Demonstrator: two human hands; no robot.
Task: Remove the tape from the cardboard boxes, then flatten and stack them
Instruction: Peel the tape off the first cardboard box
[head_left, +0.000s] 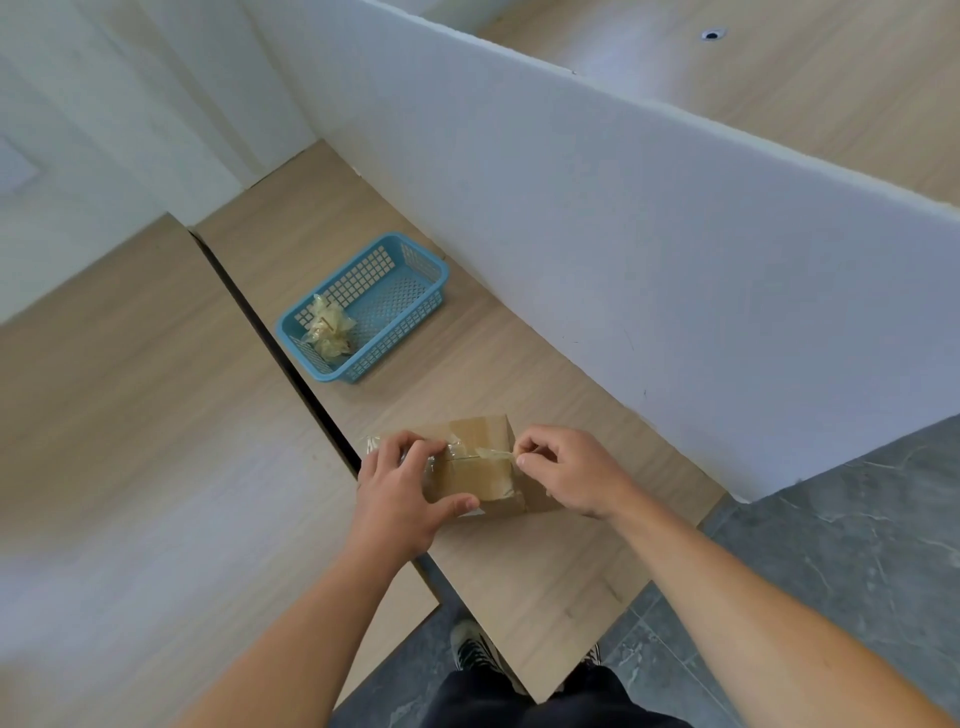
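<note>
Small cardboard box (475, 470) on table (519, 571) nr front edge. L hand (402, 493) grips it; R hand (566, 478) pinches lifted tape (493, 452) end. Box likely light, stiff; tape thin, may tear: pull low.

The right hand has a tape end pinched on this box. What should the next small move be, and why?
Probably peel the tape strip up and leftward along the top seam of the cardboard box. The right hand pinches its lifted end at the box's right edge, the rest looks stuck down, and the left hand holds the box steady.
</note>
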